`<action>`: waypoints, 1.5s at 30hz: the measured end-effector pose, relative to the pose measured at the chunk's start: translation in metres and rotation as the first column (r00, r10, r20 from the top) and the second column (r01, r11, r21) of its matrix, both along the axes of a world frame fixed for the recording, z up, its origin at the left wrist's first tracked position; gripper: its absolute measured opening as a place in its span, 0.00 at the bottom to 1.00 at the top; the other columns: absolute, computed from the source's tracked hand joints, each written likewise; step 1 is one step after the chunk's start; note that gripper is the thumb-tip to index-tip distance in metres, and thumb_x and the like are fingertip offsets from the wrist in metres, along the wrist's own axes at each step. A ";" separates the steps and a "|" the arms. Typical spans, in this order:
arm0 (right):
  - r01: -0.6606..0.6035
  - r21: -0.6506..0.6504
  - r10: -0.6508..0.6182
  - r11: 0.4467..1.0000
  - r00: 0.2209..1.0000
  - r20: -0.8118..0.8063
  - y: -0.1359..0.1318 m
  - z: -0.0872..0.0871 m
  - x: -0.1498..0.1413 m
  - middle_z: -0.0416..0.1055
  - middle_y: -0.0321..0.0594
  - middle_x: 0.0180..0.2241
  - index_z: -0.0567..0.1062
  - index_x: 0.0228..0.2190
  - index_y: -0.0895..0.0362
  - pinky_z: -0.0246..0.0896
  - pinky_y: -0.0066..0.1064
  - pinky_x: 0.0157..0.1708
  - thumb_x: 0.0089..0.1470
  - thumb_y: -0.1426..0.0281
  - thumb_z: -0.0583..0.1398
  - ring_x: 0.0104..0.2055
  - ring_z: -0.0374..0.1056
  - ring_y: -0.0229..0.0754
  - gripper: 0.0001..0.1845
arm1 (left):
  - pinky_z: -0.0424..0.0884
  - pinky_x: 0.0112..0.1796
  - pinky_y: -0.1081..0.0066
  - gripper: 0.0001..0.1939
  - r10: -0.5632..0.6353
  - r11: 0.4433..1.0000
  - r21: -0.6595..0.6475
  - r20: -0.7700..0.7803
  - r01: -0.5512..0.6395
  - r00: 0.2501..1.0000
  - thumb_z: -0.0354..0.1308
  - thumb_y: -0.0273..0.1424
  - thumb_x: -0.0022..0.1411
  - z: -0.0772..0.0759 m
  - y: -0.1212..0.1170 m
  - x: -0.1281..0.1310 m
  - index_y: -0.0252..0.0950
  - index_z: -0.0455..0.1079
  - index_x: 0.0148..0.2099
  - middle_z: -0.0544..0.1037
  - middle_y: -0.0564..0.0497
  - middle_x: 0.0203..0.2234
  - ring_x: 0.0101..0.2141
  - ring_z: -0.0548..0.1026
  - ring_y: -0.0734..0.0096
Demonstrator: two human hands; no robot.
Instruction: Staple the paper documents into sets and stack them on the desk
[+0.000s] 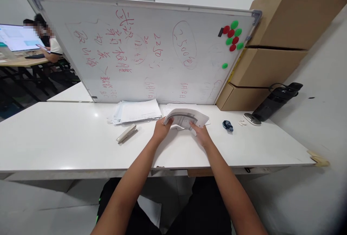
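Between my two hands a stack of printed paper sheets (187, 116) is held up over the desk, bowed upward in the middle. My left hand (162, 129) grips its left end, thumb on the near face. On the right end, my right hand (201, 132) is closed with the thumb pressed on the print; its other fingers are behind the sheets. Left of the hands lies a beige stapler (127, 134). Behind the stapler rests a loose pile of papers (138, 112), and more sheets (179, 107) lie partly hidden behind the held stack.
A whiteboard (162, 54) with red writing and magnets leans at the back of the white desk (67, 137). Cardboard boxes (271, 67) are stacked at right. Nearby are a dark bottle (276, 101), a mouse (252, 119) and a dark blue strap-like item (227, 125). Another person (52, 48) sits far left.
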State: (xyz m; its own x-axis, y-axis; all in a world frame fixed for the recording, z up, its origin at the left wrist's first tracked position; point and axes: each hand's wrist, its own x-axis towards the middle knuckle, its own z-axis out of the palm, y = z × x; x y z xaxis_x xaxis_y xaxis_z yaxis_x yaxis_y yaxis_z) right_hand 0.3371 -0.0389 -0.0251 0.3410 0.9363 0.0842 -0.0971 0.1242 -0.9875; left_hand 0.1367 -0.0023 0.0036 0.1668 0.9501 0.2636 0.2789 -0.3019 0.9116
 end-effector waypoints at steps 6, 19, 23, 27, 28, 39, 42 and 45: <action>0.033 -0.140 -0.025 0.990 0.998 0.064 0.002 -0.007 0.003 0.75 0.46 0.46 0.76 0.43 0.56 0.60 0.44 0.53 0.41 0.57 0.68 0.51 0.69 0.51 0.27 | 0.57 0.28 0.72 0.20 -0.018 1.000 -0.009 -0.025 0.018 1.000 0.51 0.48 0.59 0.000 0.000 0.001 0.37 0.61 0.25 0.62 0.55 0.21 0.25 0.59 0.72; 0.034 -0.135 -0.025 0.990 0.998 0.066 0.003 -0.007 0.003 0.76 0.45 0.45 0.76 0.42 0.56 0.59 0.44 0.53 0.40 0.57 0.68 0.50 0.70 0.50 0.27 | 0.57 0.28 0.72 0.19 0.003 1.000 -0.019 -0.021 -0.004 1.000 0.52 0.47 0.59 -0.002 0.001 0.000 0.38 0.62 0.26 0.64 0.55 0.21 0.25 0.60 0.72; 0.027 -0.140 -0.015 0.990 0.996 0.085 0.003 -0.008 0.003 0.76 0.45 0.45 0.76 0.43 0.56 0.59 0.44 0.53 0.41 0.56 0.67 0.50 0.70 0.50 0.27 | 0.58 0.29 0.72 0.18 -0.001 1.000 -0.017 -0.020 0.001 1.000 0.51 0.46 0.59 -0.001 0.001 0.001 0.38 0.64 0.27 0.65 0.55 0.21 0.25 0.61 0.71; 0.029 -0.154 -0.017 0.988 0.997 0.081 0.003 -0.009 0.004 0.76 0.46 0.44 0.75 0.43 0.56 0.60 0.43 0.52 0.41 0.56 0.68 0.49 0.70 0.50 0.28 | 0.57 0.28 0.72 0.17 -0.012 1.000 -0.005 -0.014 0.012 1.000 0.52 0.45 0.60 -0.001 0.000 0.001 0.37 0.62 0.26 0.64 0.55 0.21 0.25 0.61 0.72; 0.031 -0.155 -0.019 0.987 0.997 0.079 0.004 -0.009 0.004 0.76 0.46 0.44 0.75 0.43 0.56 0.61 0.43 0.51 0.41 0.56 0.68 0.48 0.71 0.50 0.28 | 0.57 0.28 0.72 0.17 -0.010 1.000 -0.005 -0.011 0.010 1.000 0.52 0.44 0.60 -0.001 0.000 0.001 0.37 0.62 0.26 0.64 0.55 0.21 0.25 0.61 0.72; 0.025 -0.114 -0.012 0.993 0.993 0.114 0.002 -0.006 0.003 0.77 0.46 0.42 0.75 0.45 0.58 0.63 0.41 0.49 0.41 0.57 0.67 0.48 0.71 0.51 0.30 | 0.62 0.30 0.71 0.19 0.016 0.999 -0.051 0.050 -0.014 0.999 0.54 0.47 0.59 0.005 -0.004 0.001 0.37 0.69 0.29 0.70 0.53 0.23 0.27 0.66 0.70; 0.023 -0.114 -0.009 0.993 0.993 0.119 0.002 -0.005 0.003 0.77 0.47 0.43 0.75 0.46 0.58 0.63 0.42 0.49 0.41 0.57 0.67 0.48 0.71 0.52 0.31 | 0.64 0.33 0.70 0.19 0.041 0.998 -0.049 0.098 -0.037 0.994 0.55 0.48 0.59 0.008 -0.006 0.002 0.37 0.72 0.33 0.74 0.51 0.27 0.30 0.69 0.67; 0.025 -0.124 -0.009 0.992 0.991 0.130 0.001 -0.004 0.003 0.76 0.47 0.44 0.75 0.45 0.58 0.62 0.44 0.51 0.42 0.56 0.67 0.49 0.71 0.52 0.30 | 0.66 0.38 0.68 0.18 0.084 0.996 -0.016 0.157 -0.083 0.984 0.56 0.47 0.59 0.011 -0.006 0.003 0.38 0.73 0.40 0.77 0.50 0.33 0.36 0.72 0.64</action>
State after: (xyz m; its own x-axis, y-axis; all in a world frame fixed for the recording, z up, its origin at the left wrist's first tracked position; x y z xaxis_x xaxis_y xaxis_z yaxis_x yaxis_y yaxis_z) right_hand 0.3399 -0.0379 -0.0291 0.3511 0.9363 0.0113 0.0335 -0.0005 -0.9994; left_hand 0.1395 -0.0083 0.0149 0.0442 0.9614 0.2716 0.1556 -0.2751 0.9487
